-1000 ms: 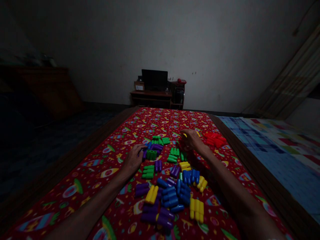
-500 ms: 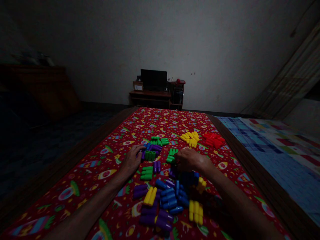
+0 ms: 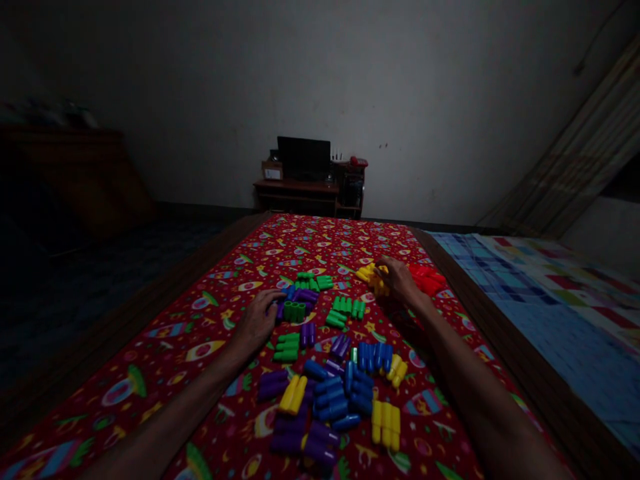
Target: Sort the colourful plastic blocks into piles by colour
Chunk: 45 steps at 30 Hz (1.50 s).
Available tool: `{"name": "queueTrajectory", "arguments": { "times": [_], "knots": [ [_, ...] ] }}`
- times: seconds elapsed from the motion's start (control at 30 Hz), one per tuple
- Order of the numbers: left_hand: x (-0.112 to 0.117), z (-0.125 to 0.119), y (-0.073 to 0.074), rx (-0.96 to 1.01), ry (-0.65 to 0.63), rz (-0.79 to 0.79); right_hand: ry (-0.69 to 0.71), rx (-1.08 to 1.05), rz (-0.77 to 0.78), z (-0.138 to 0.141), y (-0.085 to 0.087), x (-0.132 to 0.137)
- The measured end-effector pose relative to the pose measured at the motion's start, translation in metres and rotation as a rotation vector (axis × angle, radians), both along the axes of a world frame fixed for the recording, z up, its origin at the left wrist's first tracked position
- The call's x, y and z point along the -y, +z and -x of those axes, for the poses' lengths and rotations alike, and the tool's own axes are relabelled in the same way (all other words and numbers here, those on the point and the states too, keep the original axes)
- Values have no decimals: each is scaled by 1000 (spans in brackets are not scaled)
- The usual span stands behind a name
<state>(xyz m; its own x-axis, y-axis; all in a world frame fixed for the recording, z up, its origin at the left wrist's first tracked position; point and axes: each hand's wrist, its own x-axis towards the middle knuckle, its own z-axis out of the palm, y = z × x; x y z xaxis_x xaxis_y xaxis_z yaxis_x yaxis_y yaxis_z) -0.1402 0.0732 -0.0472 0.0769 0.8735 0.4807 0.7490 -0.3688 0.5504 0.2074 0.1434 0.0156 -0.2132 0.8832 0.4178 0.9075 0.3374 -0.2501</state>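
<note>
The right hand (image 3: 397, 279) has moved outward to the yellow tube blocks (image 3: 367, 272); I cannot tell whether its bent fingers grip one. Nearest on the printed cloth (image 3: 165, 353) lie purple tube blocks (image 3: 300, 445), then blue tube blocks (image 3: 330, 400). Farther, the left hand (image 3: 257, 320) touches a purple-and-blue cluster (image 3: 306, 295), curved fingers' grip unclear.

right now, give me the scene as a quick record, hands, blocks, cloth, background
left hand: fingertips at the left edge of a purple and blue pile; grip unclear
right hand: fingers at the yellow pile; grip unclear
right of yellow pile: red pile, partly behind the right hand
middle: green blocks, some purple ones
nearest the camera: blue blocks, purple blocks and yellow blocks
cloth: red, colourful print
background: dark monitor on a desk
light: dim
</note>
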Motion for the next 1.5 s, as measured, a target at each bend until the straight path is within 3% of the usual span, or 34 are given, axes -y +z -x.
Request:
{"name": "queueTrajectory", "arguments": {
  "times": [0.1,0.23,0.3,0.37,0.47,0.53,0.6,0.67,0.83,0.93,1.03,1.13,1.2,1.3,1.5],
  "knots": [
    [0,0,1,-8,-1,1,27,-20,26,-3,-6,-1],
    [1,0,0,7,3,0,88,-171,20,16,23,16],
    [1,-1,-1,16,0,-1,255,-186,171,37,41,36],
    [1,-1,0,24,-1,-5,554,-113,379,65,52,64],
    [3,-1,1,26,2,-10,942,116,493,103,45,111],
    [4,-2,2,22,-3,-5,1034,282,422,118,30,136],
    [5,-2,4,15,-8,5,1016,342,303,125,17,150],
    [6,-2,4,9,-7,14,996,369,280,126,12,153],
    [5,-2,2,-4,-1,8,954,237,384,118,33,123],
    [3,-1,1,1,4,1,719,48,266,96,37,85],
    [2,-1,1,9,4,-1,359,-66,115,61,28,42],
    [3,-1,2,7,1,9,20,-58,-5,26,17,9],
    [3,-1,2,4,-1,12,-95,-12,-12,11,11,-2],
    [3,0,2,2,-7,-1,-139,56,39,-1,2,-8],
    [1,2,-1,-2,-7,-22,-54,92,88,-9,-6,-11]
  ]
}}
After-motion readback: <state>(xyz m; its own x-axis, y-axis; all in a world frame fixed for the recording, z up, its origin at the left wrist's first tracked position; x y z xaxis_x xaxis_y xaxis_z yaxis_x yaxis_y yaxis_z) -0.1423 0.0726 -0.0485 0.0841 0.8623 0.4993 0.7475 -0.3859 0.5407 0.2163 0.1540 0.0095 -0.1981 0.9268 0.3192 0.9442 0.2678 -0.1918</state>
